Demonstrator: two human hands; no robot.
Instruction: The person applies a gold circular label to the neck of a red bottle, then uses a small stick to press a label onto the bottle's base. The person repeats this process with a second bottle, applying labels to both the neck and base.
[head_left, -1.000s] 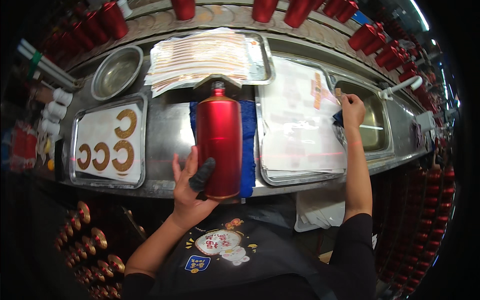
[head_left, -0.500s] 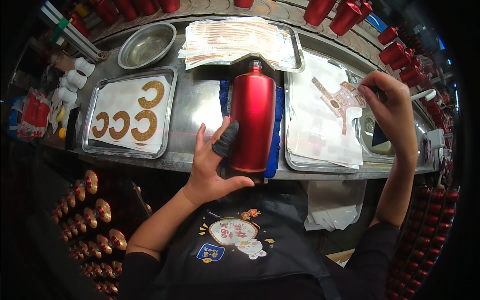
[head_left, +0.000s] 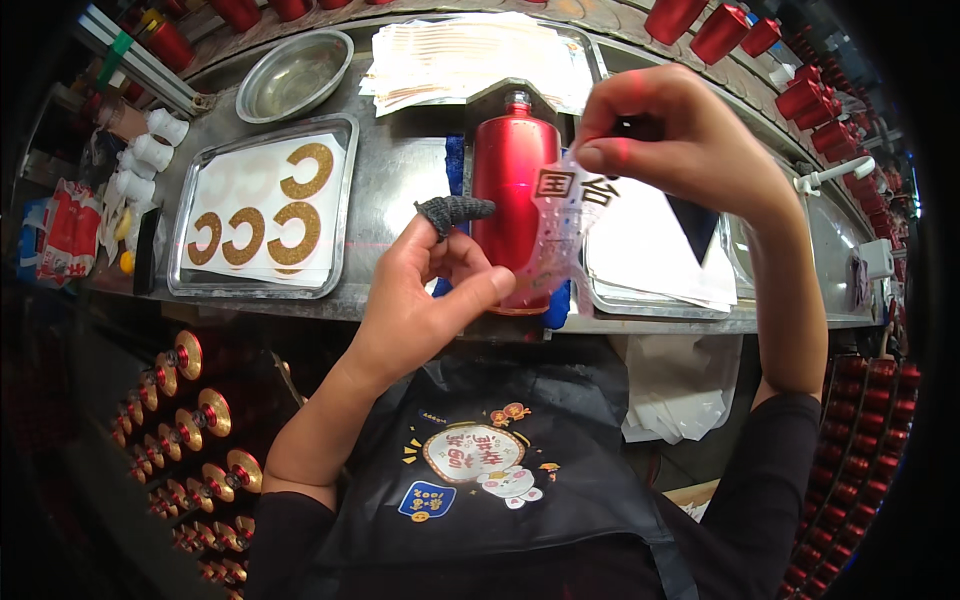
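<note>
The right hand (head_left: 690, 140) is pinching the clear sticker (head_left: 556, 238) up top, overlapping the bottle (head_left: 503, 165); whether the left hand (head_left: 412, 290) is gripping its lower edge, I cannot tell; keeping it taut should be preventing creases

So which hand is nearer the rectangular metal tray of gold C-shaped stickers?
Left. The left hand is right of the tray, apart from it, by the glossy red bottle; the right hand is farther right, past the bottle, holding a clear film decal.
</note>
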